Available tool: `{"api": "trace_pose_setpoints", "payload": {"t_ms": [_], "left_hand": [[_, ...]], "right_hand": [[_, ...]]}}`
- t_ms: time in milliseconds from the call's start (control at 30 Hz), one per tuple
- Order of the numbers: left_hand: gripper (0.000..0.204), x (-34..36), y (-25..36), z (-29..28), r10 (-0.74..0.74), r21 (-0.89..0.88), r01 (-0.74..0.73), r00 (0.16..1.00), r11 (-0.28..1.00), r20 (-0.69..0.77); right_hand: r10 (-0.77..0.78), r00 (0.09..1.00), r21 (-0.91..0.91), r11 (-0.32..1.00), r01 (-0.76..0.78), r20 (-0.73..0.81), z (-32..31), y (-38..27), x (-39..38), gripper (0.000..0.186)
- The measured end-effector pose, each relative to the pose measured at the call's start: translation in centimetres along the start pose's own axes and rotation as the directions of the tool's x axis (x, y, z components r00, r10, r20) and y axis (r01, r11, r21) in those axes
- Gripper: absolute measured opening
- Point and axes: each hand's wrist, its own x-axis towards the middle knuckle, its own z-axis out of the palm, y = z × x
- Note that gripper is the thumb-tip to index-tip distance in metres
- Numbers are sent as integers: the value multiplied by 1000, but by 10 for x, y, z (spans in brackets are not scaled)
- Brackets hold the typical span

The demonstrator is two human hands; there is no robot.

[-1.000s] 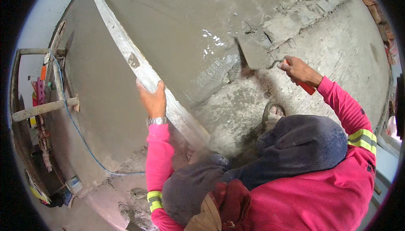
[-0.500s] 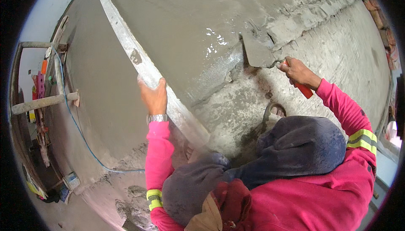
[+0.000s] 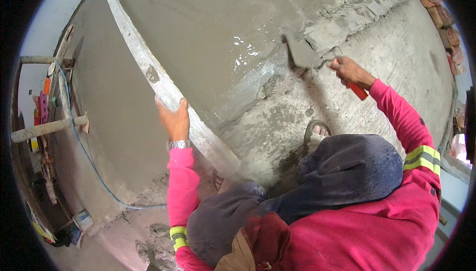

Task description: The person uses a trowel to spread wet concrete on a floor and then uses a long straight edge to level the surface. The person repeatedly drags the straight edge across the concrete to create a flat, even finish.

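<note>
My left hand [image 3: 174,117], with a steel watch at the wrist, grips a long, pale, cement-stained straightedge [image 3: 140,53] lying diagonally over smooth wet grey mortar [image 3: 218,28]. My right hand [image 3: 348,74] is closed round the orange handle of a pointed trowel [image 3: 302,50]. The coated blade touches the rough edge of the wet layer, where it meets drier, mottled concrete [image 3: 396,63]. A few shiny puddles lie left of the blade.
My sandalled foot [image 3: 317,131] and bent knees are below. At left stand a wooden frame [image 3: 49,131] with coloured objects and a blue hose [image 3: 89,161] running across the floor. Red bricks or rubble [image 3: 439,16] line the upper right edge. Lumpy mortar [image 3: 153,243] lies lower left.
My right hand and the trowel have moved slightly upward along the mortar edge. The straightedge and my left hand sit slightly further left in the picture, still gripped.
</note>
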Motion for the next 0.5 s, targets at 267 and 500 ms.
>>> {"api": "trace_pose_setpoints", "payload": {"t_ms": [267, 500], "left_hand": [[74, 3, -9, -1, -19, -82, 25, 997, 996, 73], [75, -1, 0, 0, -41, -72, 47, 996, 996, 80]], "right_hand": [[-249, 934, -243, 919, 311, 256, 29, 8, -43, 32], [-6, 999, -21, 1000, 4, -53, -31, 20, -26, 35]]}}
